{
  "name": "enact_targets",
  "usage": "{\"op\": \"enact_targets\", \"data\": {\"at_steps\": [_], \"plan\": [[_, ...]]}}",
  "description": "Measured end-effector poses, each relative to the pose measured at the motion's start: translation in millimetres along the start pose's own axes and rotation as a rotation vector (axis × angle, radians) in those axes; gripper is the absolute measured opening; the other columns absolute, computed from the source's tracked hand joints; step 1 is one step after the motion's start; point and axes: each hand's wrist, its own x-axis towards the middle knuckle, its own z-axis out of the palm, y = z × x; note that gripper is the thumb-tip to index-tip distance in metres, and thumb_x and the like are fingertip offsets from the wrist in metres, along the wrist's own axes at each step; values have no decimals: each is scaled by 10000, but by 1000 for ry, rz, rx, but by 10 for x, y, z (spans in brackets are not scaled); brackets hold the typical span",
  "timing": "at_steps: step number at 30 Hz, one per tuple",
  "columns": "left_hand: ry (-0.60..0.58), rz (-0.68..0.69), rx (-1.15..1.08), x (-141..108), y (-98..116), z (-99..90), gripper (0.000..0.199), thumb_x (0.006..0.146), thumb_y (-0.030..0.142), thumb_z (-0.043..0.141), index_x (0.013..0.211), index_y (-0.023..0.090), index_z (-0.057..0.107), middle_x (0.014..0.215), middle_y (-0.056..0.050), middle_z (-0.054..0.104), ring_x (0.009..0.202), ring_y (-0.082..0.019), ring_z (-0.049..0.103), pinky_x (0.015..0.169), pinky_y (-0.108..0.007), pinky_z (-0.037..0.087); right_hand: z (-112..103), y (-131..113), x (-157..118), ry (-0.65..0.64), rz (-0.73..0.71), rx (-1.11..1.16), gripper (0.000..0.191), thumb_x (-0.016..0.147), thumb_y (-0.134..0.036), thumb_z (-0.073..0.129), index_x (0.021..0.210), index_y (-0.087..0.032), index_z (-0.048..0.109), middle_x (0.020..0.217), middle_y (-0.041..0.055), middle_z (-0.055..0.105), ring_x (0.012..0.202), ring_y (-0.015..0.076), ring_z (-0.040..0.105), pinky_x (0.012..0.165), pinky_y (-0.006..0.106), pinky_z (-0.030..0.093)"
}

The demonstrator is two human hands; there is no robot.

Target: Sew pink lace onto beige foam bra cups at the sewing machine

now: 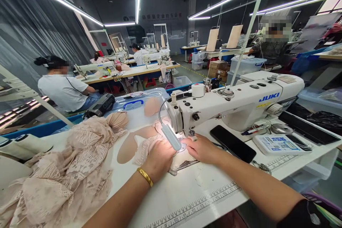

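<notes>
My left hand (159,158), with a gold bangle at the wrist, is closed on pale pink lace fabric (144,149) at the sewing machine's needle area. A lit grey lamp (171,137) on a bendable neck hides its fingertips. My right hand (201,148) lies just right of the needle area, its fingers drawn together beside the presser foot. What they hold, if anything, is hidden by glare and the fingers themselves. The white JUKI sewing machine (240,98) stands over both hands. A smooth beige cup piece (127,148) rests left of the lace.
Lace fabric (82,149) is heaped on the left, near thread cones (25,146). A black phone (233,143) and a white-blue box (280,144) lie to the right. A ruler strip (195,206) follows the front edge. A clear bin (139,110) stands behind; co-workers sit farther off.
</notes>
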Motion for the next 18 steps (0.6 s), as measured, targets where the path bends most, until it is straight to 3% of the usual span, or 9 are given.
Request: {"op": "enact_targets", "data": {"at_steps": [8,13,15,18], "plan": [[-72,-78,26,71,-2,10,299,888,11,495,988,178,721,1045,-98,744,988,-287,669,867,-428,532,-6,-20,6,14,-4,-37,262,966,-128,463,1055,-225,690,823,35,613,761,218,489,685,302,356],[-159,-156,42,39,81,-56,265,886,0,509,949,142,724,1028,-132,750,996,-299,680,871,-411,539,22,-68,-54,38,-117,-75,251,981,-118,452,950,-207,685,802,44,635,751,220,538,663,311,395],[-194,-215,38,-86,167,-177,256,853,-23,513,883,124,720,958,-145,752,935,-300,694,812,-392,547,53,-150,-78,66,-221,-84,262,987,-122,464,1071,-208,697,862,58,673,801,228,582,694,316,441],[-222,-269,-8,-446,399,-499,236,839,1,538,870,147,721,901,-99,763,855,-265,707,757,-343,543,90,-382,-71,157,-344,-74,440,961,-121,520,1384,-219,591,1211,131,707,1007,269,636,858,387,509]]}}
